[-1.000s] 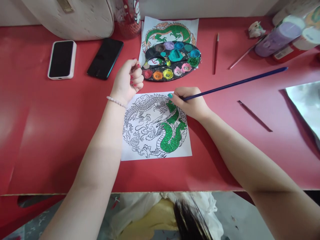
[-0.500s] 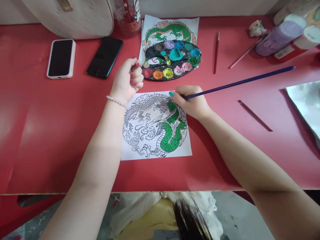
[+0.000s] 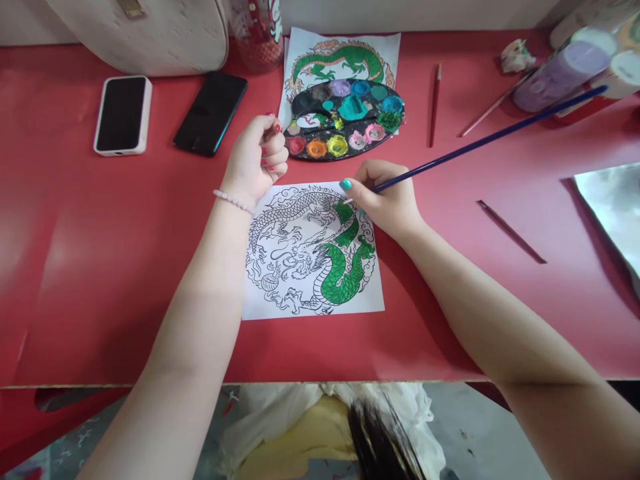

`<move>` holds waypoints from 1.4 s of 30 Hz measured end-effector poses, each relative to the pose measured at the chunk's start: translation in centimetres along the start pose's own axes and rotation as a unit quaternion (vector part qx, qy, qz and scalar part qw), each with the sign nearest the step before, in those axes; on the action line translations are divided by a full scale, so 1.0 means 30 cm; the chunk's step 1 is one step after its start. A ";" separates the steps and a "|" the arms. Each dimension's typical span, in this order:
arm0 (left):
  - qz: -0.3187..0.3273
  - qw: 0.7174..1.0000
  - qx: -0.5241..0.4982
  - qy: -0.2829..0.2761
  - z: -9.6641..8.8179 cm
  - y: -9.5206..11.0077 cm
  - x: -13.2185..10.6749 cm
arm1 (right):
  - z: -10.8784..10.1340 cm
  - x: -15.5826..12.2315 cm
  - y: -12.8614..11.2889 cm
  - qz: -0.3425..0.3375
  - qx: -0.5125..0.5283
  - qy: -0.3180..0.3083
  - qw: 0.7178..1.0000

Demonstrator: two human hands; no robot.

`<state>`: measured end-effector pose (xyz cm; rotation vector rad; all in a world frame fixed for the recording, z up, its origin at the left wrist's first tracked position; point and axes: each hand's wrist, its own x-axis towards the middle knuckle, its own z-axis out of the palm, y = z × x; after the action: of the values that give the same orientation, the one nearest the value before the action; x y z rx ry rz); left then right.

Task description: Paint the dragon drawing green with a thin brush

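My right hand (image 3: 393, 197) is closed on a long blue paintbrush (image 3: 480, 143). Its handle slopes up to the right, and its tip is at the green part of a dragon drawing (image 3: 300, 233). Green covers the dragon's lower right body; the rest is black outline on white paper. My left hand (image 3: 260, 152), wearing a beaded bracelet, is curled into a loose fist above the sheet's upper left corner. Its knuckles lie beside the black oval palette (image 3: 367, 125), which holds several paint colours.
Behind the palette lies a painted dragon sheet (image 3: 345, 57). A white-edged device (image 3: 123, 115) and a black phone (image 3: 211, 113) are at left, near a bag (image 3: 150, 33). Loose brushes (image 3: 434, 107) and paint bottles (image 3: 565, 70) are at right on the red table (image 3: 125, 267).
My right hand has shifted slightly and tilted the brush, so its far end is higher and further right and its tip now shows. My left hand stays nearly still.
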<state>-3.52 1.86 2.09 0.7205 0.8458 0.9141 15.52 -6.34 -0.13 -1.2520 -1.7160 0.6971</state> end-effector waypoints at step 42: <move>0.031 0.999 -0.010 -0.007 0.009 -0.003 -0.001 | 0.033 0.003 0.020 -0.026 -0.076 0.075 0.994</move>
<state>-3.27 1.75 2.15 0.7379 0.8036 0.9710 14.90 -6.00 -1.06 -1.3237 -1.6960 0.4362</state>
